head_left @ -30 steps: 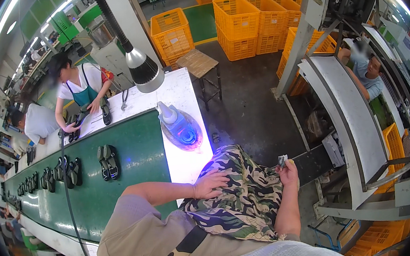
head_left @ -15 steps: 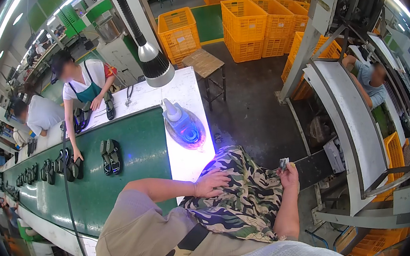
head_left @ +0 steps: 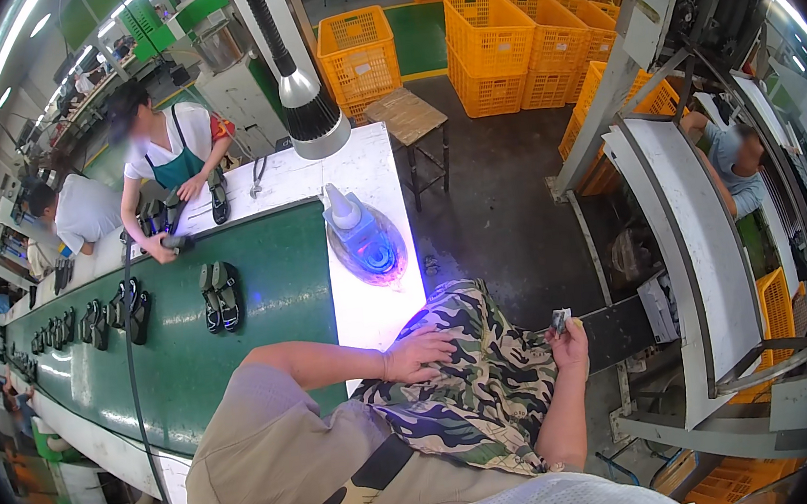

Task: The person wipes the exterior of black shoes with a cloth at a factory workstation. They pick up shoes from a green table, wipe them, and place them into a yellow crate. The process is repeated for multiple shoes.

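My left hand (head_left: 420, 354) lies flat on the camouflage apron (head_left: 468, 398) over my lap, its fingers stretched out. At the apron's right edge, my right hand (head_left: 569, 344) pinches a small piece, silvery white and dark (head_left: 561, 320), too small to name. Ahead of my left hand, a clear squeeze bottle (head_left: 358, 225) with a tapered nozzle rests on a round dish on the white table edge (head_left: 381, 315). A pair of dark strappy sandals (head_left: 222, 297) sits on the green conveyor belt (head_left: 277, 310) to the left. Neither hand touches them.
A lamp (head_left: 313, 122) hangs over the table's far end. Across the belt, a co-worker (head_left: 172, 153) holds a sandal (head_left: 179, 243). Pliers (head_left: 258, 176) lie near them. Beyond stand a wooden stool (head_left: 406, 119) and yellow crates (head_left: 490, 46). A metal-framed machine (head_left: 694, 251) rises at right.
The co-worker's hand has lifted a sandal off the belt and drawn it back toward the far edge. My hands keep their places; the view has shifted slightly.
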Available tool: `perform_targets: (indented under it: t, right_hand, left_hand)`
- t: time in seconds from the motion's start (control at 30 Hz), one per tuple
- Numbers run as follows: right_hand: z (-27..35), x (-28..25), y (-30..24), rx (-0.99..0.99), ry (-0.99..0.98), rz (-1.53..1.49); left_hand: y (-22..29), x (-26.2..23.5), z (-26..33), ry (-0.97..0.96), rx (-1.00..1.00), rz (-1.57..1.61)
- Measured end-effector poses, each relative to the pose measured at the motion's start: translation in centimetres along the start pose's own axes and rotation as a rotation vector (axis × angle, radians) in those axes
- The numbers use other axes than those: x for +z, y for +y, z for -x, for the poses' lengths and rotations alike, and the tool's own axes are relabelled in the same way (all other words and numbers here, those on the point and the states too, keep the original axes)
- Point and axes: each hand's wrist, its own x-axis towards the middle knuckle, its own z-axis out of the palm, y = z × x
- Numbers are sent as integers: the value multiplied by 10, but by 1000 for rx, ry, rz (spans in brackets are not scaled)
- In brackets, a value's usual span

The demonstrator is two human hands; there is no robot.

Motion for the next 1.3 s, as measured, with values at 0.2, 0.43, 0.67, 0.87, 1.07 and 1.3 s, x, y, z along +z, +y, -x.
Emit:
perform_targets:
  t: [0.2, 0.43, 0.67, 0.87, 1.07, 1.3]
  right_hand:
    - [-1, 1, -1, 5, 2, 3]
    - [-7, -19, 0, 30, -86, 36]
    - [-10, -18, 0, 22, -106, 51]
    - [-11, -15, 2, 6, -108, 56]
    - [-15, -30, 0, 20, -126, 57]
    - [-9, -6, 0, 85, -7, 169]
  left_hand:
    - [2, -1, -1, 1, -10, 2]
    - [1, 0, -1, 0, -18, 19]
    - [1, 0, 1, 26, -22, 15]
    - [-2, -2, 4, 23, -29, 23]
    - [-10, 11, 11, 57, -38, 7]
    - [-4, 10, 18, 394, -98, 64]
